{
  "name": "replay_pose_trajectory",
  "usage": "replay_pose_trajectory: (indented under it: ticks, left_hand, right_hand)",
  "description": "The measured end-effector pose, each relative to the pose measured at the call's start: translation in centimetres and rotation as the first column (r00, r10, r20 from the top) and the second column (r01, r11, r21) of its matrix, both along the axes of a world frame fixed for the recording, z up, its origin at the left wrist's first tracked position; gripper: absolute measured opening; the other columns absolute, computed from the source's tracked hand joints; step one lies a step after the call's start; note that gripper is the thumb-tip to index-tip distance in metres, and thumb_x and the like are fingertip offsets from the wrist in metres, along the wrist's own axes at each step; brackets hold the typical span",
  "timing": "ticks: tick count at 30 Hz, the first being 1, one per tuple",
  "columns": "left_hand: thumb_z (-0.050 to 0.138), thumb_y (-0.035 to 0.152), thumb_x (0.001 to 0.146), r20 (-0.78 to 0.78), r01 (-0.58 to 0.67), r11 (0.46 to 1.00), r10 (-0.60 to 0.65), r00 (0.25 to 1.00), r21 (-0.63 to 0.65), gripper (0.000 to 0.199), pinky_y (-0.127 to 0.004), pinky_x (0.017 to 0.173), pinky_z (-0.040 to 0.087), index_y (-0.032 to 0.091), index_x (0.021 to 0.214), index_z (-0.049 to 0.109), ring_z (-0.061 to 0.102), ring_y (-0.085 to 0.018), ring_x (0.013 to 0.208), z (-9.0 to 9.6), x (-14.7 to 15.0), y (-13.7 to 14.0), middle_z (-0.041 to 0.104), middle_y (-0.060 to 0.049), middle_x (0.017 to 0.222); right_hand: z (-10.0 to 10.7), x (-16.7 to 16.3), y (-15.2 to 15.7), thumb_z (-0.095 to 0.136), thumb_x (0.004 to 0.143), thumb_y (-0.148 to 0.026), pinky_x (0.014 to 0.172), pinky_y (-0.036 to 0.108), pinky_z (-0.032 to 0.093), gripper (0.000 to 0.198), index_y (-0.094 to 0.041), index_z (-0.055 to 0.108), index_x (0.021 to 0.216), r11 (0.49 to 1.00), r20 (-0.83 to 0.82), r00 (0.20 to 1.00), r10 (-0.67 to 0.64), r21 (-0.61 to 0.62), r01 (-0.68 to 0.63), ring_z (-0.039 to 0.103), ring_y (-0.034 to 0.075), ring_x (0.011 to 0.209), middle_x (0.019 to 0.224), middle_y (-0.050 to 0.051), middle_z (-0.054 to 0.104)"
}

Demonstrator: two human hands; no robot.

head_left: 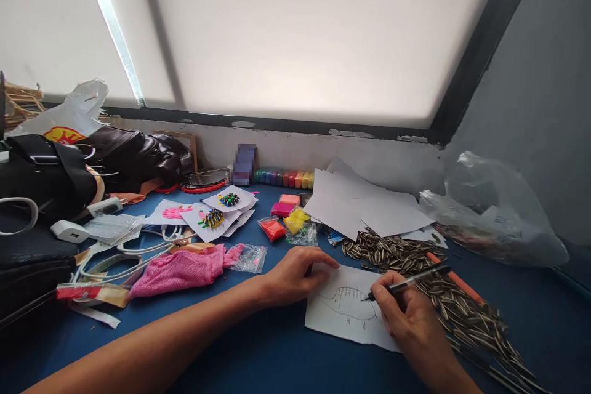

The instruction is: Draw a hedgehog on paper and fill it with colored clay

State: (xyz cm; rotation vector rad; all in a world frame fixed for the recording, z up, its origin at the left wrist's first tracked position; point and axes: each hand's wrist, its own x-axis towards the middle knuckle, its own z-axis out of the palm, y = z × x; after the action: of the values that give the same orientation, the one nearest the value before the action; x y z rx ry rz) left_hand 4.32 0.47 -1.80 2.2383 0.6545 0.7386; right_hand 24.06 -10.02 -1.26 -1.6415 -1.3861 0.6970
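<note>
My right hand (406, 311) grips a black pen (418, 281), its tip touching a white sheet of paper (323, 317). On that sheet is a line drawing of an animal (353, 305) with an eye, short legs and rows of small scale-like marks on its back. My left hand (300, 274) rests at the sheet's upper left edge, fingers stretched over the paper and nothing held in them. A heap of striped sunflower seeds (392, 251) lies beyond and to the right of the sheet, with an orange stick (455, 278) across it.
Blank white sheets (369, 200) lie behind the seeds. Packets of coloured clay (295, 220) and decorated cards (210, 231) sit further left. A pink cloth (180, 271), white cables (124, 252) and black bags (46, 178) crowd the left side. A clear plastic bag (498, 215) stands right.
</note>
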Motion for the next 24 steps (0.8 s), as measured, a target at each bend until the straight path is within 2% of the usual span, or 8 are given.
replay_pose_trajectory:
  ticks: [5,12,16,24]
  left_hand:
    - [0.056,0.003,0.077,0.024,0.025,1.0,-0.025,0.999,-0.016,0.02,-0.02,0.059,0.038,0.011,0.086,0.073,0.052,-0.011,0.066,0.0,0.02,0.08,0.061,-0.003,0.078]
    - [0.056,0.002,0.075,0.032,0.028,0.998,-0.026,0.999,-0.052,0.022,-0.019,0.057,0.035,0.011,0.086,0.073,0.049,-0.009,0.064,-0.08,-0.09,0.04,0.059,-0.002,0.078]
    - [0.056,0.004,0.076,0.039,0.032,0.997,-0.029,0.999,-0.076,0.022,-0.019,0.056,0.035,0.011,0.087,0.073,0.048,-0.009,0.064,-0.06,-0.05,0.09,0.058,-0.003,0.078]
    - [0.06,0.006,0.076,-0.012,0.025,0.999,-0.026,1.0,-0.029,0.018,-0.02,0.056,0.034,0.013,0.086,0.074,0.045,-0.009,0.061,0.46,-0.08,-0.21,0.054,0.0,0.072]
  right_hand:
    - [0.06,-0.14,-0.13,0.047,0.087,-0.049,0.037,0.021,0.021,0.03,-0.025,0.045,0.069,0.999,-0.038,0.999,0.004,-0.032,-0.006,0.022,0.01,0.042,0.05,-0.009,0.025]
    - [0.55,-0.05,-0.22,0.05,0.085,-0.049,0.039,0.022,0.027,0.03,-0.024,0.049,0.07,0.998,-0.025,1.0,0.02,-0.062,-0.021,0.028,0.01,0.044,0.052,-0.008,0.029]
    - [0.46,0.02,-0.13,0.049,0.085,-0.051,0.039,0.021,0.025,0.031,-0.023,0.048,0.071,0.998,-0.024,1.0,0.015,-0.066,-0.017,0.026,0.01,0.044,0.053,-0.009,0.028]
    - [0.13,-0.14,-0.26,0.045,0.089,-0.056,0.04,0.021,0.025,0.036,-0.023,0.049,0.075,0.997,-0.093,0.996,-0.011,-0.081,0.003,0.026,0.01,0.045,0.053,-0.009,0.029]
